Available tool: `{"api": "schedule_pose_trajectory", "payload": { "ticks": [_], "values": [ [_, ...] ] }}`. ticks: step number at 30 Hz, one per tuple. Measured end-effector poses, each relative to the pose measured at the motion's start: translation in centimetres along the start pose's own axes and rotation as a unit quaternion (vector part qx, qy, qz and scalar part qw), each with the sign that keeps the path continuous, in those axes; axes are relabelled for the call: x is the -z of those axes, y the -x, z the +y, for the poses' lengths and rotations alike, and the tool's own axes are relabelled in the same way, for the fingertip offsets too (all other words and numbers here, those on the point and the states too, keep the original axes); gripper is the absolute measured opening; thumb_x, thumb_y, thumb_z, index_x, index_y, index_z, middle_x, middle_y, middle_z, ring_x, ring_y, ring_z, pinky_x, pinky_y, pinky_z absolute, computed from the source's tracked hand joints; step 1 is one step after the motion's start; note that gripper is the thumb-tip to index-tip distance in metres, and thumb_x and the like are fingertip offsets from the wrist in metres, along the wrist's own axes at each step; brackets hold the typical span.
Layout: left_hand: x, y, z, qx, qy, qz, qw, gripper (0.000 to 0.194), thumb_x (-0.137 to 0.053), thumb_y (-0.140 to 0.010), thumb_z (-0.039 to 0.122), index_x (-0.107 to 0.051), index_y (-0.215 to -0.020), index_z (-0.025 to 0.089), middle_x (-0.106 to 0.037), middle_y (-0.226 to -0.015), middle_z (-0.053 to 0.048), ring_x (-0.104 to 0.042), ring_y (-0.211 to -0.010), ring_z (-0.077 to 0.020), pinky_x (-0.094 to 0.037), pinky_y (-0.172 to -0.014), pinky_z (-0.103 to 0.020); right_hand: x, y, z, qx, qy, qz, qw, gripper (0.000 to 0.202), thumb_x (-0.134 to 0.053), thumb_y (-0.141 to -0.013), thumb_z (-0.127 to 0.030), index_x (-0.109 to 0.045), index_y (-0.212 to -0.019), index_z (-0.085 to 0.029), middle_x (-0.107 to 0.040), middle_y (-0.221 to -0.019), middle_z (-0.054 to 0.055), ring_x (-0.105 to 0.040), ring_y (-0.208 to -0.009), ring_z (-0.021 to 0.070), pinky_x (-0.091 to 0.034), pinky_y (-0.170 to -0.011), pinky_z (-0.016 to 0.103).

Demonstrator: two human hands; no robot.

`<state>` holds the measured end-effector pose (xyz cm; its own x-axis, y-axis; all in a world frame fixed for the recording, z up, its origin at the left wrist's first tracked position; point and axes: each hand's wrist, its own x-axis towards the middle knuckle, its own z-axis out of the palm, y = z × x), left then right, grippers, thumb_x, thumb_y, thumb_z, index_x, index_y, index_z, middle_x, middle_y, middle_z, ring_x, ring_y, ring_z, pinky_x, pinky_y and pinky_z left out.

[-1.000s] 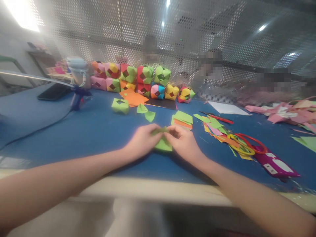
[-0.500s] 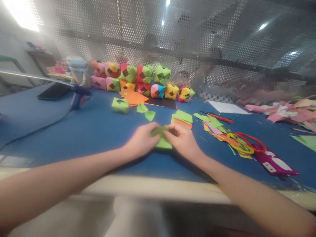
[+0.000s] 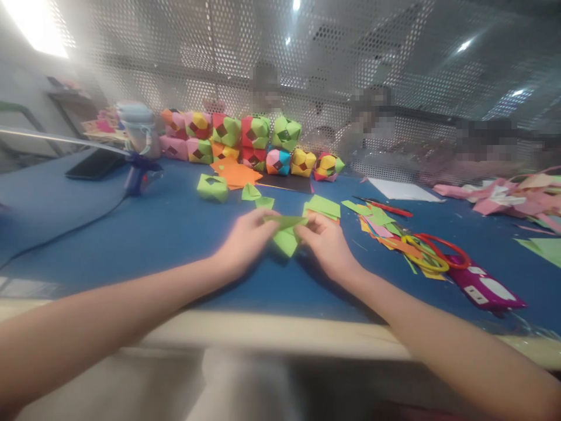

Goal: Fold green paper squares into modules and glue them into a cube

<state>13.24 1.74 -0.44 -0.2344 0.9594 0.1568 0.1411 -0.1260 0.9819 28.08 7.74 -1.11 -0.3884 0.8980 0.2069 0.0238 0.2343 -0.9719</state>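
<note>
Between my two hands is a piece of green paper (image 3: 287, 238), its top edge folded over and a corner pointing down toward me. My left hand (image 3: 248, 238) pinches its left end between thumb and fingers. My right hand (image 3: 326, 242) grips the right end the same way. Just beyond the hands lie small folded green pieces (image 3: 251, 192), and behind my right hand is a stack of green and orange paper squares (image 3: 323, 206). A green folded paper cube (image 3: 213, 188) sits farther left.
Several colourful folded paper balls (image 3: 228, 130) stand stacked at the back, near an orange paper pile (image 3: 236, 174). Left are a glue gun (image 3: 138, 175), a cup (image 3: 139, 126) and a dark phone-like slab (image 3: 94, 165). Right lie scissors (image 3: 445, 248), paper scraps (image 3: 385, 219) and a purple packet (image 3: 484, 286).
The green paper has turned between my hands, from a squarish piece lying flat to one with a corner pointing down. My hands have moved slightly apart.
</note>
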Motion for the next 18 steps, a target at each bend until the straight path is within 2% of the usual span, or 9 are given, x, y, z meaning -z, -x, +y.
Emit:
{"api": "schedule_pose_trajectory", "payload": {
  "ticks": [3, 7, 14, 18],
  "values": [
    [-0.13, -0.05, -0.09, -0.012, 0.012, 0.017, 1.0, 0.017, -0.055, -0.076, 0.028, -0.063, -0.081, 0.014, -0.064, -0.079, -0.002, -0.056, -0.071, -0.0136, -0.043, -0.065, -0.025, -0.3, 0.23, -0.19, -0.02, -0.003, -0.008, 1.0, 0.014, -0.062, -0.065, -0.028, -0.056, -0.074, -0.019, -0.056, -0.055, -0.005, -0.056, -0.052, 0.0126, -0.046, -0.054, 0.027],
    [-0.36, 0.05, -0.09, -0.029, -0.011, 0.029, 0.999, 0.018, -0.053, -0.078, 0.029, -0.062, -0.084, 0.014, -0.065, -0.082, -0.002, -0.056, -0.073, -0.0142, -0.043, -0.066, -0.026, -0.45, 0.34, -0.31, -0.036, -0.002, -0.011, 0.999, 0.014, -0.061, -0.064, -0.028, -0.055, -0.073, -0.019, -0.057, -0.054, -0.005, -0.058, -0.051, 0.0138, -0.047, -0.055, 0.028],
    [-0.39, 0.08, -0.07, -0.046, -0.054, 0.02, 0.997, 0.018, -0.051, -0.079, 0.027, -0.062, -0.085, 0.015, -0.066, -0.085, -0.002, -0.058, -0.078, -0.0155, -0.043, -0.069, -0.026, -0.39, 0.39, -0.31, -0.013, 0.034, -0.006, 0.999, 0.011, -0.058, -0.065, -0.027, -0.053, -0.071, -0.019, -0.056, -0.052, -0.006, -0.057, -0.05, 0.0133, -0.044, -0.054, 0.026],
    [-0.39, 0.22, 0.28, -0.026, -0.067, 0.016, 0.997, 0.023, -0.055, -0.076, 0.029, -0.062, -0.092, 0.015, -0.066, -0.086, -0.003, -0.058, -0.075, -0.0153, -0.043, -0.068, -0.027, -0.36, 0.29, -0.08, 0.01, 0.054, -0.006, 0.998, 0.011, -0.057, -0.066, -0.029, -0.052, -0.071, -0.02, -0.055, -0.052, -0.006, -0.055, -0.049, 0.0127, -0.042, -0.052, 0.026]
  ]
}}
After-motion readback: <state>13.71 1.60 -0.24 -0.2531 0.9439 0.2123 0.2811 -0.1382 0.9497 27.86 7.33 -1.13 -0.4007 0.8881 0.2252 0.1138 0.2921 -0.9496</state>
